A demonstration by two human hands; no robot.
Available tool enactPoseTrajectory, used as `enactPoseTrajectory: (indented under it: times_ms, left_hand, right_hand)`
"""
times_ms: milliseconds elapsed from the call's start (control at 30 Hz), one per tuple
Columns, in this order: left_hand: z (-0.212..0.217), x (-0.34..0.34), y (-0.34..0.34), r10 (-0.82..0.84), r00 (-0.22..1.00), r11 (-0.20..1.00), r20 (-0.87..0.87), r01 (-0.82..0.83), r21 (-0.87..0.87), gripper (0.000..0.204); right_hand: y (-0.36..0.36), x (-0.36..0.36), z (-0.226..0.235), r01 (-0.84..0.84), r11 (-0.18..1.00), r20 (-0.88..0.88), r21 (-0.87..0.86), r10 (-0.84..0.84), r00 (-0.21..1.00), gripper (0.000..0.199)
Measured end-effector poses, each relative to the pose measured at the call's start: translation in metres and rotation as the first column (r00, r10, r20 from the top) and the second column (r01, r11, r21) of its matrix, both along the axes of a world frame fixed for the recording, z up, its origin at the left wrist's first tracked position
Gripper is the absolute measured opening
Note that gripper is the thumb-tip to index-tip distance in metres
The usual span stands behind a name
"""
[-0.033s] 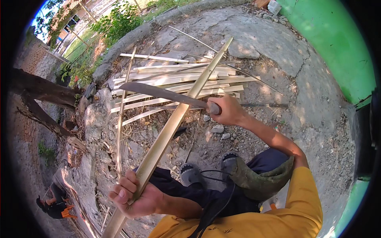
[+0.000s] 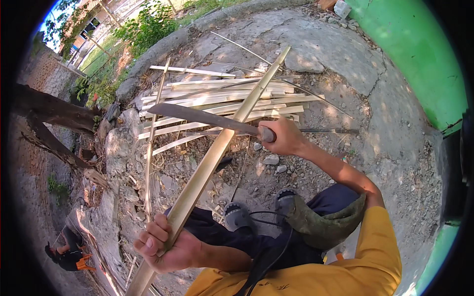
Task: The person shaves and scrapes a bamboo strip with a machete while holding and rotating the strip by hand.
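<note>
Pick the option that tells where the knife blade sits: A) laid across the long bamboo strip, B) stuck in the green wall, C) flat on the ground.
A: the right hand holds the knife blade across the long bamboo strip, which the left hand grips.

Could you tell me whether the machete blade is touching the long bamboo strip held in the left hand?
Cannot tell: in the head view the machete blade crosses the bamboo strip, without plainly showing contact or gap.
</note>
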State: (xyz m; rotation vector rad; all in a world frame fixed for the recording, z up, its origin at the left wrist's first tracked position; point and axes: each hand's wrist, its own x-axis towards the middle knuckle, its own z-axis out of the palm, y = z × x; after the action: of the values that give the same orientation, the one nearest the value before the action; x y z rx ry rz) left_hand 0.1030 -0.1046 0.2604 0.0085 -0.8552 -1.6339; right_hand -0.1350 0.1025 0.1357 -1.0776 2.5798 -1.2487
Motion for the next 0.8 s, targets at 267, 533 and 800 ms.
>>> enactPoseTrajectory:
  times_ms: [267, 533, 800]
  left_hand:
    - [0.015, 0.056, -0.034, -0.087, 0.996, 0.996, -0.004, 0.087, -0.037, 0.038]
    - [0.025, 0.046, -0.043, 0.134, 0.971, 0.984, -0.199, -0.155, -0.09, 0.035]
    - [-0.034, 0.091, -0.067, 0.077, 0.972, 0.97, 0.22, -0.124, 0.209, 0.025]
  right_hand:
    - [0.042, -0.068, -0.064, 0.281, 0.953, 0.034, 0.112, -0.287, 0.957, 0.02]
    - [0.025, -0.049, -0.057, 0.233, 0.968, 0.146, 0.096, -0.245, 0.958, 0.021]
    - [0.022, -0.031, -0.066, 0.205, 0.955, 0.086, 0.215, -0.227, 0.97, 0.023]
